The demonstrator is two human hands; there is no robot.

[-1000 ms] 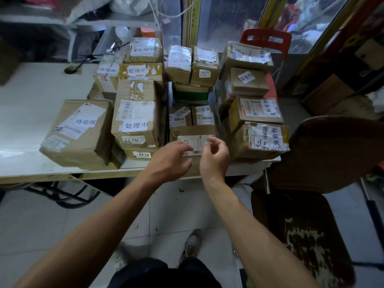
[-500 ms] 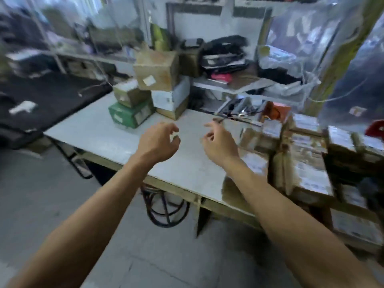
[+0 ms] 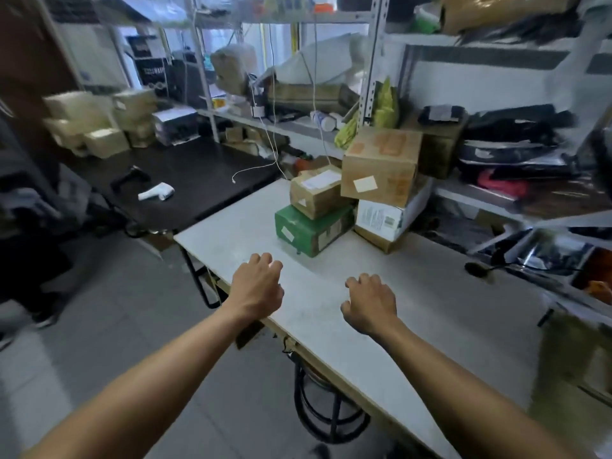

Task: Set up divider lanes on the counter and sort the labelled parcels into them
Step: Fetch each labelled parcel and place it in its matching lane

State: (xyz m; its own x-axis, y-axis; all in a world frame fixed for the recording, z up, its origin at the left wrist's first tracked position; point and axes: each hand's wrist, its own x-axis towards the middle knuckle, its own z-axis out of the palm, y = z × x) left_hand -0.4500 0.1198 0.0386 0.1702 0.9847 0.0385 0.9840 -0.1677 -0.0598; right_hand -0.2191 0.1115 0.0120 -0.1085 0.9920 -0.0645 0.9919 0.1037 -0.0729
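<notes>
My left hand (image 3: 256, 286) and my right hand (image 3: 370, 303) hover over the white counter (image 3: 414, 293) with fingers loosely curled, holding nothing. Ahead of them stand unsorted parcels: a green box (image 3: 311, 228) with a small brown box (image 3: 314, 190) on top. Beside these, a large brown box (image 3: 381, 167) rests tilted on a white box (image 3: 387, 218). Both hands are a short way in front of the green box and apart from it. No divider shows in this view.
A black table (image 3: 185, 180) to the left carries a white handheld scanner (image 3: 157, 192) and stacked pale boxes (image 3: 96, 124). Metal shelves (image 3: 371, 61) full of bags and goods rise behind the counter. A black microphone (image 3: 477, 269) lies at the right. A stool (image 3: 331, 409) sits under the counter.
My view has swung left, away from the sorted labelled parcels to the counter's far end. Both hands have come along, held out in front and holding nothing.
</notes>
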